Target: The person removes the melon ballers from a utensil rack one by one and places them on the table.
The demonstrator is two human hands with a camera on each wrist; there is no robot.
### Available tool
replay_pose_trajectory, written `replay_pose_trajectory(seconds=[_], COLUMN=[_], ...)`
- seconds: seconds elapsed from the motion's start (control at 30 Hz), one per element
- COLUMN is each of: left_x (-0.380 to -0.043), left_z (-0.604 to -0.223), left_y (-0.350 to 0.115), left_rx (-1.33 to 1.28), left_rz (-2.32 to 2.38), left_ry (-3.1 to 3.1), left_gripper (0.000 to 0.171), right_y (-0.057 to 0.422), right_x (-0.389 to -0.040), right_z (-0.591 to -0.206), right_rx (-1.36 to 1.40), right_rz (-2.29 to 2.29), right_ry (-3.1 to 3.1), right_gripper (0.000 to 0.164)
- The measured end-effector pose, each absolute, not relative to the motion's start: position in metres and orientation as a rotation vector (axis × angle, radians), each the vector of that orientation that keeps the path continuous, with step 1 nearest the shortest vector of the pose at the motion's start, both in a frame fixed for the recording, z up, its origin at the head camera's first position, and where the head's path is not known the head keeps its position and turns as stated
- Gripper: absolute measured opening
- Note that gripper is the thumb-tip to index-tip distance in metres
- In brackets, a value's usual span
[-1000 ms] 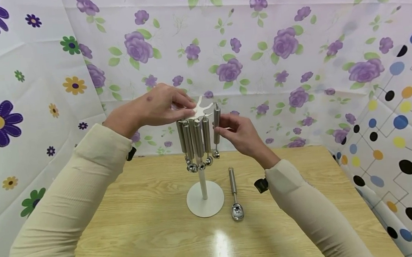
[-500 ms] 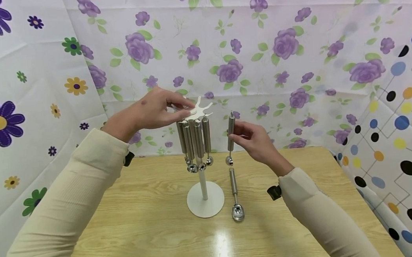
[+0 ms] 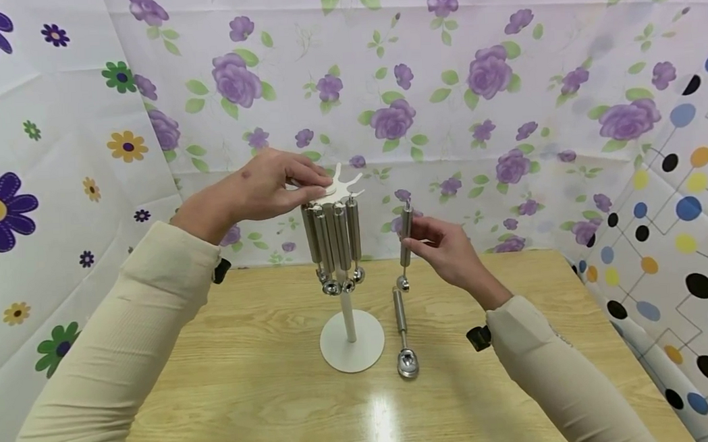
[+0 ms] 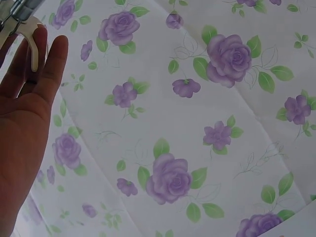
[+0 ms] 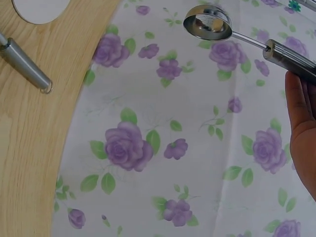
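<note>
A white rack [image 3: 346,319] stands upright on the table, with several steel spoons [image 3: 331,239] hanging from its hooked top. My left hand [image 3: 269,184] pinches the rack's top from the left; in the left wrist view, its fingers [image 4: 52,69] lie beside a white hook. To the right of the rack, my right hand [image 3: 443,246] holds a round-bowled steel spoon [image 3: 406,238] by its tubular handle, bowl down and apart from the rack. The right wrist view shows that spoon's hollow bowl [image 5: 207,23]. Another steel spoon [image 3: 402,333] lies on the table below it.
The wooden table [image 3: 249,390] reaches back to a flowered cloth [image 3: 507,137]. A cloth with large flowers [image 3: 37,220] hangs at the left, and a dotted cloth [image 3: 666,249] at the right.
My right hand has moved right and down, carrying its spoon from beside a rack hook out into the air. The left hand has stayed at the rack's top.
</note>
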State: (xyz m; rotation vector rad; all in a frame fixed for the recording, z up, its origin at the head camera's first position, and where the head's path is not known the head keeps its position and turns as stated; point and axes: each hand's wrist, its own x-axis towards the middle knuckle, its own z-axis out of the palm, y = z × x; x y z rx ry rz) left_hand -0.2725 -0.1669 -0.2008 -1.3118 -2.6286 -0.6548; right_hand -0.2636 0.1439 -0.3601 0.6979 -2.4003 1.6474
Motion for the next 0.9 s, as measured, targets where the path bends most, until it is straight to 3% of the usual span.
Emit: replay_pose_trajectory(seconds=[0.9], left_x=[-0.267], left_z=[-0.202], left_y=[-0.165], left_rx=[-1.260], left_rz=[-0.619], left_ry=[-2.650], left_gripper=[0.025], right_y=[0.159], right_x=[-0.268], right_z=[-0.406], right_rx=[0.605], right_rz=[1.627], right_ry=[-2.435], right_gripper=[0.032])
